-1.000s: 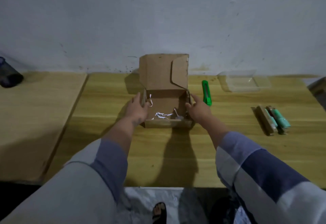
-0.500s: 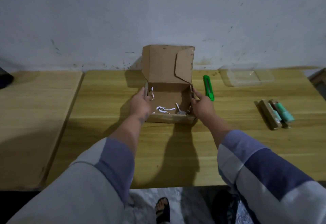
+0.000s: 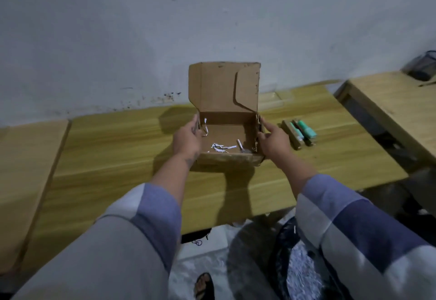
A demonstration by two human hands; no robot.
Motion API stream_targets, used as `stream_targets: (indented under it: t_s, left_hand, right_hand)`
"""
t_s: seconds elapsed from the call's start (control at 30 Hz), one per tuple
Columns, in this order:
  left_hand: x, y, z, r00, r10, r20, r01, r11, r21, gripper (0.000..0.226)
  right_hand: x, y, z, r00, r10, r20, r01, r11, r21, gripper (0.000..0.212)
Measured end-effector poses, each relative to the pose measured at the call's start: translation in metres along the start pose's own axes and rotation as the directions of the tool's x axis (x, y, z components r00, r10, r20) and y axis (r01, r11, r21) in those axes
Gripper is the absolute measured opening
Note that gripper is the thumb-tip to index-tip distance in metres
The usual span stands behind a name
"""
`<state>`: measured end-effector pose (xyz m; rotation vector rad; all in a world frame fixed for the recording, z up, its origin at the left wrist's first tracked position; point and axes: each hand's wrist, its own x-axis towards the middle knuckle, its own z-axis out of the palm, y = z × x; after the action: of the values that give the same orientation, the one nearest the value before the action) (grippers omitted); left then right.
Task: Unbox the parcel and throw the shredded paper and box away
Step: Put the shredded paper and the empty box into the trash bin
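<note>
An open cardboard box (image 3: 227, 134) sits at the centre of the frame, its lid standing upright toward the wall. The left hand (image 3: 186, 139) grips the box's left wall, fingers curled over the edge, and the right hand (image 3: 273, 142) clasps the right wall, thumb at the rim. Whether the box rests on the wooden table (image 3: 113, 158) or is raised just above it, I cannot tell. A few strips of shredded paper (image 3: 220, 147) lie on the box floor. Right of the box, near the right hand, two teal-capped items (image 3: 302, 133) lie on the table. At the bottom right, a dark bag of shredded paper (image 3: 298, 269) sits on the floor.
</note>
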<state>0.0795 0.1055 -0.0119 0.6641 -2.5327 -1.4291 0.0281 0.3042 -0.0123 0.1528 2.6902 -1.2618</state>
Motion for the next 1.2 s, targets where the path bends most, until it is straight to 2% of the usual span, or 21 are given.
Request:
stream_targets:
  t_s: [0.3,0.5,0.63,0.73,0.83,1.0,1.1,1.2]
  left_hand:
    - [-0.123,0.056,0.138,0.983,0.077,0.168,-0.062,0.994,-0.092,0.050]
    - [-0.212,0.066,0.234,0.963,0.031,0.267,-0.030,1.000,-0.007,0.048]
    - [-0.256,0.059,0.285,0.944,0.046,0.327,-0.077,0.993,0.085,0.047]
    - [-0.276,0.041,0.317,0.925,0.024,0.380,-0.076,0.989,0.123,0.047]
    - [-0.279,0.009,0.347,0.889,-0.060,0.454,-0.020,0.985,0.171,0.048]
    - [-0.283,-0.085,0.410,0.806,-0.173,0.566,0.036,0.969,0.246,0.050]
    - [-0.286,-0.158,0.450,0.774,-0.222,0.593,0.076,0.962,0.261,0.049]
    - [-0.281,-0.215,0.491,0.726,-0.337,0.599,0.124,0.921,0.369,0.056]
  right_hand:
    - [-0.077,0.135,-0.140,0.982,0.123,-0.146,-0.121,0.992,0.028,0.047]
    - [-0.122,0.244,-0.207,0.960,0.237,-0.150,-0.241,0.970,-0.011,0.049]
    - [-0.145,0.313,-0.223,0.926,0.350,-0.141,-0.354,0.935,-0.001,0.049]
    - [-0.155,0.357,-0.220,0.900,0.416,-0.129,-0.417,0.909,0.013,0.048]
    - [-0.156,0.397,-0.204,0.875,0.473,-0.105,-0.475,0.880,0.011,0.048]
    - [-0.150,0.500,-0.138,0.824,0.567,-0.003,-0.566,0.823,-0.050,0.048]
    - [-0.142,0.562,-0.088,0.792,0.609,0.046,-0.605,0.793,-0.076,0.042]
    - [-0.128,0.618,-0.043,0.763,0.643,0.067,-0.638,0.766,-0.086,0.040]
